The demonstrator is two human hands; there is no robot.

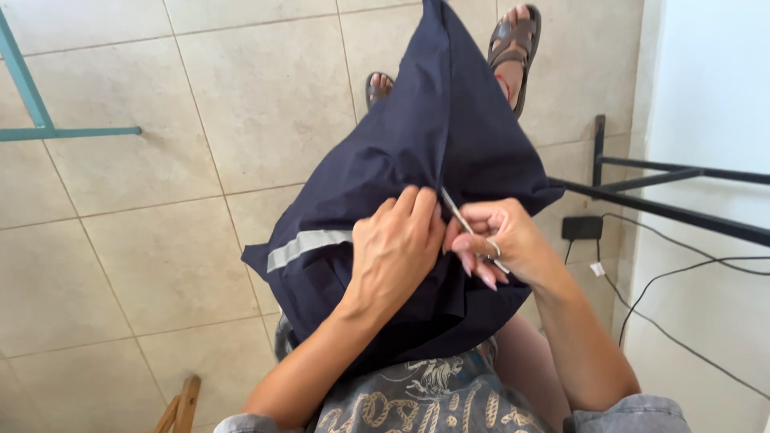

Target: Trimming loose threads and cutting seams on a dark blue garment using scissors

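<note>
Seated person with a navy garment point(417, 144) draped over the lap. Left hand point(397, 248) closed, pinching a fold of cloth; right hand point(501, 240) closed around small scissors point(465, 224), blades at the pinched seam. Cutting appears under way; how much seam remains cannot be told.

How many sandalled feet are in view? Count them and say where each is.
2. One sandalled foot is at the top edge, right of the navy garment; the other peeks out left of it, mostly hidden by the cloth.
</note>
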